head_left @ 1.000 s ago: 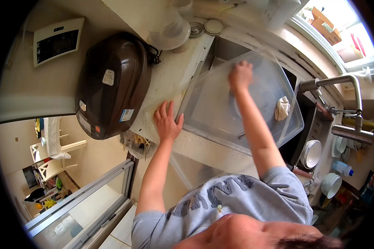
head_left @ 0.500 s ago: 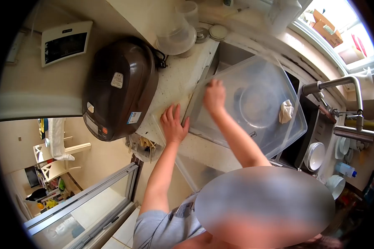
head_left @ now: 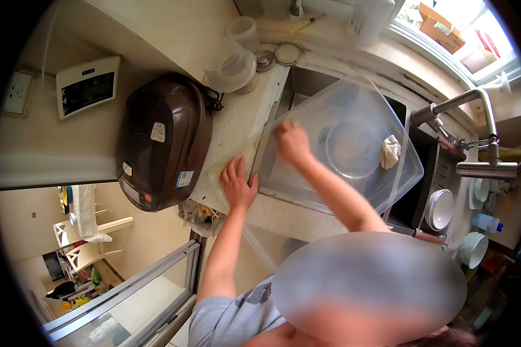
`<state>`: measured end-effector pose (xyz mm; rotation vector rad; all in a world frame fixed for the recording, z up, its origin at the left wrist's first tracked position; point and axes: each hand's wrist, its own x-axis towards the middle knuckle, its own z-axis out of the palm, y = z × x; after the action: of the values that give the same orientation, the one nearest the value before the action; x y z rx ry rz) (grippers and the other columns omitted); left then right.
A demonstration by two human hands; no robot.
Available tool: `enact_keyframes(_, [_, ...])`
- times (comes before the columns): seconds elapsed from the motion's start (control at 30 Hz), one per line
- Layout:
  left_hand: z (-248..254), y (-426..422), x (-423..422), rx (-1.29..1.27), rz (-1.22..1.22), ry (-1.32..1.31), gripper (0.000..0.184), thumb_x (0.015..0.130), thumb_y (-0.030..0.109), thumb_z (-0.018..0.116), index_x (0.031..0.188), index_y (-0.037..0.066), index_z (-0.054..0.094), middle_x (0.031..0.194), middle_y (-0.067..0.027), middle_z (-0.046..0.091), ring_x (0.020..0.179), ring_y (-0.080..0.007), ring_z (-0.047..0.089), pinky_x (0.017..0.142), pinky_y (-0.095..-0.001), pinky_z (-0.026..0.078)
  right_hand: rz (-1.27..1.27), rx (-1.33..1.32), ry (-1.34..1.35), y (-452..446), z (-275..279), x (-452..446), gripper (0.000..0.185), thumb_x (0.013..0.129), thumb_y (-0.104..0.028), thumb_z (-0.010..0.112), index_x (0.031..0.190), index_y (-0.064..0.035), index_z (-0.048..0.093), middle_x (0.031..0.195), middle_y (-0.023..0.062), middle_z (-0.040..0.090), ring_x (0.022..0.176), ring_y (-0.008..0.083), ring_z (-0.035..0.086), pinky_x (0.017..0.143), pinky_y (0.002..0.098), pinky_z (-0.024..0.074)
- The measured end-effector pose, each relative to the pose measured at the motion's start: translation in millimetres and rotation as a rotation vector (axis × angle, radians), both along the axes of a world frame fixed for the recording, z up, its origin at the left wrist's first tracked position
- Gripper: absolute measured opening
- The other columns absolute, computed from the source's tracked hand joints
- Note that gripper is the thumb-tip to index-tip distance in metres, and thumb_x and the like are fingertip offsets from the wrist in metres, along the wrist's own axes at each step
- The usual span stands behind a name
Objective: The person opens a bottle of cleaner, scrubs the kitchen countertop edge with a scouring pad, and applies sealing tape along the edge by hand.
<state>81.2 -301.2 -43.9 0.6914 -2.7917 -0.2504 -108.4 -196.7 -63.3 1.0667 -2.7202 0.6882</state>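
Note:
A large clear plastic storage box (head_left: 362, 104) lies at an angle over the sink and the counter edge. My right hand (head_left: 292, 141) is curled closed against the plastic near its left part; whatever its fingers hold, if anything, is hidden. My left hand (head_left: 239, 185) lies with fingers spread at the box's left end, over the pale counter. A crumpled white cloth (head_left: 391, 152) sits at the right part of the box. A round shape shows faintly through the plastic.
A brown rice cooker (head_left: 168, 139) stands left of my hands. Clear plastic tubs (head_left: 231, 72) and round lids (head_left: 287, 54) stand at the back. To the right are a metal faucet (head_left: 489, 124), a dark sink (head_left: 414, 194) and a white bowl (head_left: 440, 209).
The whole view has shifted a little. My right hand has moved slightly leftward over the plastic; my left hand stays spread in about the same place.

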Motion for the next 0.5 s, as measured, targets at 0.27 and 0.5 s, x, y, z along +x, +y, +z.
enact_keyframes(0.27, [0.2,0.6,1.1,0.010,0.017,-0.014,0.056,0.078,0.034,0.058,0.127,0.010,0.046,0.130,-0.0136,0.040,0.117,-0.0334,0.037,0.099,-0.0470,0.027,-0.340,0.123,0.134,-7.2,-30.5,-23.5,0.012,0.063,-0.005,0.057,0.074,-0.0008,0.060,0.088,0.0132,0.052,0.089,0.0293,0.051,0.068,0.0377,0.0452])
enact_keyframes(0.5, [1.7,0.9,-0.7,0.029,0.027,-0.001,0.055,0.078,0.035,0.058,0.126,0.010,0.046,0.129,-0.0134,0.041,0.116,-0.0330,0.037,0.099,-0.0467,0.027,-0.221,0.060,0.031,51.6,23.9,-84.8,0.013,0.066,-0.002,0.054,0.077,-0.0027,0.059,0.082,0.0140,0.053,0.081,0.0295,0.053,0.060,0.0387,0.0455])
